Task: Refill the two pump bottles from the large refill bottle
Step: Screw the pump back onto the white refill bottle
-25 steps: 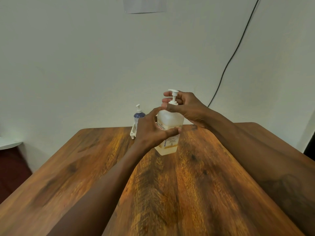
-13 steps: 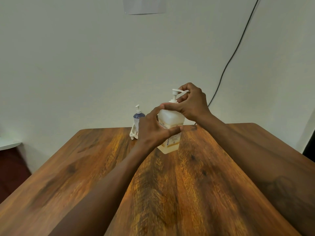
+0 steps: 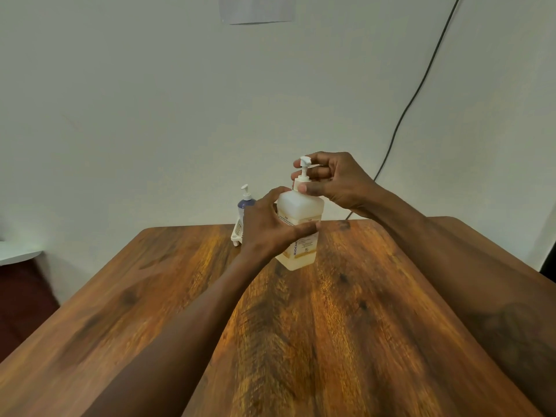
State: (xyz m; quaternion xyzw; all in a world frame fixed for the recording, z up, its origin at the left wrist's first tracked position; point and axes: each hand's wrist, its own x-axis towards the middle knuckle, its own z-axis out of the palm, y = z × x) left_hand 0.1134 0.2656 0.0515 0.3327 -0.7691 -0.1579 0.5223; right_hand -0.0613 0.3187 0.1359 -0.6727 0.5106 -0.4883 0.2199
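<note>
1. Both hands are taken up with the large bottle (image 3: 301,204), which stands upright on the table (image 3: 346,341) toward its far edge, about midway across. The left hand (image 3: 267,228) is wrapped round the body, with the thumb laid across the label. The right hand (image 3: 340,182) is curled round the pump (image 3: 304,165) at the neck, with the thumb pressed on the collar and the fingers behind the stem.
2. Half a second ago the nozzle stuck out to the right; it is now seen almost end-on, and the right hand has been reset lower on the collar. The base has barely shifted. This is judged to be the pump being unscrewed. It is not yet lifted out, so the neck remains closed and no pouring can have begun.
3. Two bottles are counted: the large one in hand and one small blue pump bottle (image 3: 246,202), just beyond the left hand on the far left, in one white rack (image 3: 237,234). A second small pump bottle cannot be made out; it may be hidden behind the left hand. One cable (image 3: 406,115) and one sheet of paper (image 3: 258,10) are seen on the wall.
</note>
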